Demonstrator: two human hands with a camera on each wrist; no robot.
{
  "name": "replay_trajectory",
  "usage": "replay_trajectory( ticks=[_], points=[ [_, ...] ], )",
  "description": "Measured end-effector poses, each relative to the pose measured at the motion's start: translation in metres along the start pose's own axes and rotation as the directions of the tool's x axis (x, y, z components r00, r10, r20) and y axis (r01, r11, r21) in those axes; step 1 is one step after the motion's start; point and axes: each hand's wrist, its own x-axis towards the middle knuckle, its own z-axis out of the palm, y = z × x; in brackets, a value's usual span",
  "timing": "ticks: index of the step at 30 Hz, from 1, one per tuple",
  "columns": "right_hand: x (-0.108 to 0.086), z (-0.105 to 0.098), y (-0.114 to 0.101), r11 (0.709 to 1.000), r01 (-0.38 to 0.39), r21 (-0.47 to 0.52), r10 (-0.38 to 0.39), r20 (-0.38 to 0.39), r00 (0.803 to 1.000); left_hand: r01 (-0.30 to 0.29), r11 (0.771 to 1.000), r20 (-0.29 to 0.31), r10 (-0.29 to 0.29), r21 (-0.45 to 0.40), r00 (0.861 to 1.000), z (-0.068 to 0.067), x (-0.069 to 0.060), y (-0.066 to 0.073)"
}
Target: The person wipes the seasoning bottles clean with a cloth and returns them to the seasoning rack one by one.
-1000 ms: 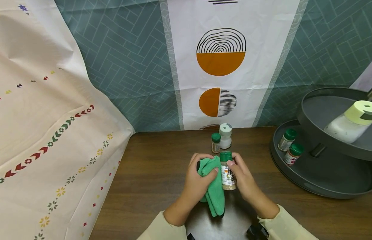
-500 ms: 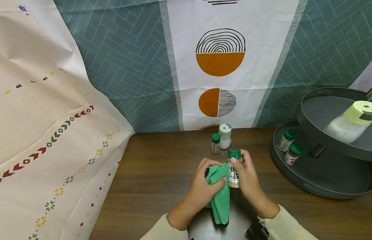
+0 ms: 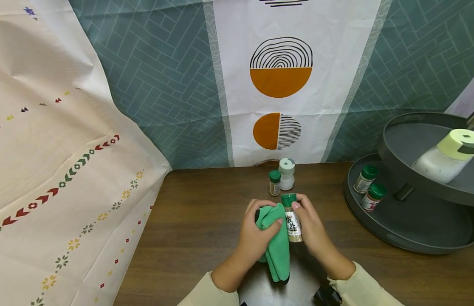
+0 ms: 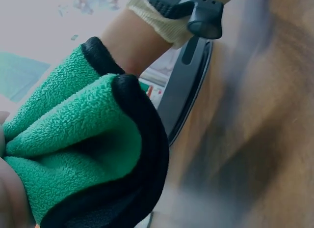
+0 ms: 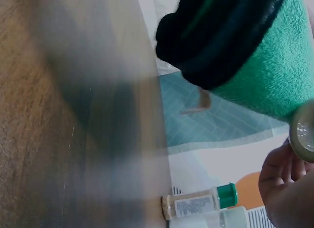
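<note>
A folded green cloth (image 3: 277, 242) with black edging is gripped in my left hand (image 3: 257, 231). Beside it my right hand (image 3: 312, 225) holds a spice jar (image 3: 293, 223) with a green cap, pinched near the top between thumb and fingers. The cloth touches the jar's left side, and both are held over the table. In the left wrist view the cloth (image 4: 73, 125) fills much of the picture and hides the jar. The right wrist view shows the jar's round base (image 5: 304, 132) against the cloth (image 5: 274, 66).
A small green-capped jar (image 3: 275, 183) and a white-capped bottle (image 3: 287, 174) stand at the back of the wooden table (image 3: 198, 221). On the right is a grey two-tier tray (image 3: 424, 229). Two green-capped jars sit on its lower tier, and a white bottle (image 3: 447, 159) leans on the upper one.
Both hands first shifted right with the cloth and jar, then came back left. The jar has turned, so a different side of its label now faces the head camera.
</note>
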Motion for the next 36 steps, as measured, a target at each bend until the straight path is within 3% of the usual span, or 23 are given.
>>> replay_trajectory(
  ticks=[4, 9, 15, 19, 22, 25, 30, 36],
  points=[
    [0.000, 0.001, 0.002, 0.999, 0.030, -0.034, -0.028, 0.069, 0.997, 0.008, 0.999, -0.068, -0.010, -0.033, 0.998, -0.006, 0.004, 0.002],
    [-0.002, 0.002, 0.007, 0.995, 0.094, -0.021, -0.091, 0.092, 0.992, 0.029, 0.999, -0.039, -0.030, -0.043, 0.999, -0.009, 0.004, 0.004],
    [-0.001, 0.004, 0.004, 0.993, 0.116, -0.008, -0.116, -0.050, 0.992, 0.013, 1.000, 0.071, -0.012, -0.018, 0.997, -0.004, 0.000, 0.003],
    [0.000, 0.000, 0.001, 0.995, 0.093, 0.021, -0.088, -0.160, 0.983, -0.020, 1.000, 0.178, 0.018, 0.010, 0.984, 0.000, -0.003, 0.001],
    [0.001, -0.003, -0.001, 0.998, 0.066, 0.000, -0.065, -0.192, 0.979, -0.042, 0.999, 0.210, 0.035, 0.030, 0.977, 0.002, -0.004, -0.001],
    [0.002, -0.004, -0.002, 0.999, 0.033, -0.025, -0.037, -0.173, 0.984, -0.026, 0.999, 0.193, 0.021, 0.025, 0.981, 0.004, -0.004, -0.001],
    [0.001, -0.002, -0.003, 1.000, -0.015, -0.017, 0.014, -0.070, 0.997, 0.016, 1.000, 0.097, -0.016, -0.005, 0.995, 0.002, -0.003, 0.001],
    [-0.001, 0.002, -0.001, 1.000, -0.011, -0.028, 0.011, 0.016, 1.000, -0.007, 0.999, -0.021, 0.007, -0.034, 1.000, -0.006, 0.003, 0.004]
  ],
)
